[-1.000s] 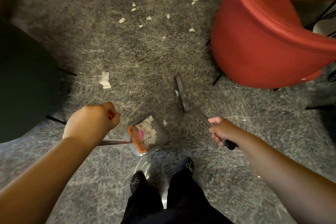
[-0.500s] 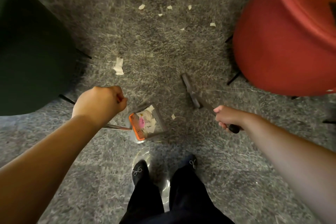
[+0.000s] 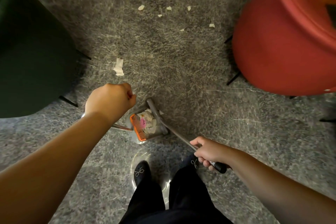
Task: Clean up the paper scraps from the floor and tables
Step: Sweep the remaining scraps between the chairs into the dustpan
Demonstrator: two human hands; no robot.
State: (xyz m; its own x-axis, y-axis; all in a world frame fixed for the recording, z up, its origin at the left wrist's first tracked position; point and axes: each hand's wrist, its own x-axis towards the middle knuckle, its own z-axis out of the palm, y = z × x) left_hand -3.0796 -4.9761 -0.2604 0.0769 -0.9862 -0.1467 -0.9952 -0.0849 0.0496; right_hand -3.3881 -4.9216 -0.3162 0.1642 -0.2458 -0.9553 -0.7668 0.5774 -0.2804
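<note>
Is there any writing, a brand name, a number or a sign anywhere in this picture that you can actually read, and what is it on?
No text can be read here.
The small pink scrap among the white paper scraps in the clear dustpan with the orange comb edge bears a dark mark, too small and blurred to tell whether it is a letter.
The black shoes carry only sparkly bow trims, no lettering.
The red round chair shows no label.

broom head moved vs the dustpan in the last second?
Yes. The broom head now lies against the open mouth of the dustpan; a second ago it sat apart on the carpet, up and right of the pan.
</note>
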